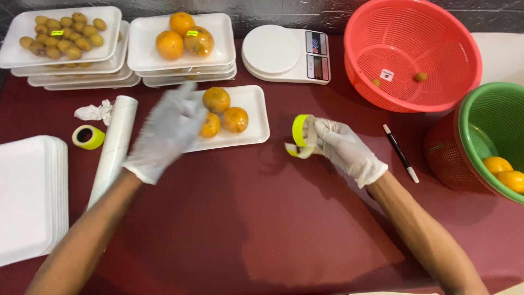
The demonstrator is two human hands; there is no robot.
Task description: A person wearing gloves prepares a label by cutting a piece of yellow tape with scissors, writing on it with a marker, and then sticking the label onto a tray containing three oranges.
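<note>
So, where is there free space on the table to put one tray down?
The dark red table is bare between the two forearms, below the tray of oranges. A smaller patch lies between the scale and the pen. The back left, with stacked trays, is crowded.

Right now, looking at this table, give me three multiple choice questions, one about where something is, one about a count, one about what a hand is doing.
1. Where does the white kitchen scale stand?
A. Between the stacked trays with oranges and the red basket
B. Inside the green basket
C. On the stack of empty trays at the left edge

2. How many oranges lie on the single tray nearest the hands?
A. One
B. Three
C. Six

3. What does the right hand hold?
A. A black pen
B. Nothing
C. A yellow roll of tape

Answers: 1 A, the scale sits left of the red basket. 2 B, three show beside the blurred left hand. 3 C, its grip closes on the roll.
</note>
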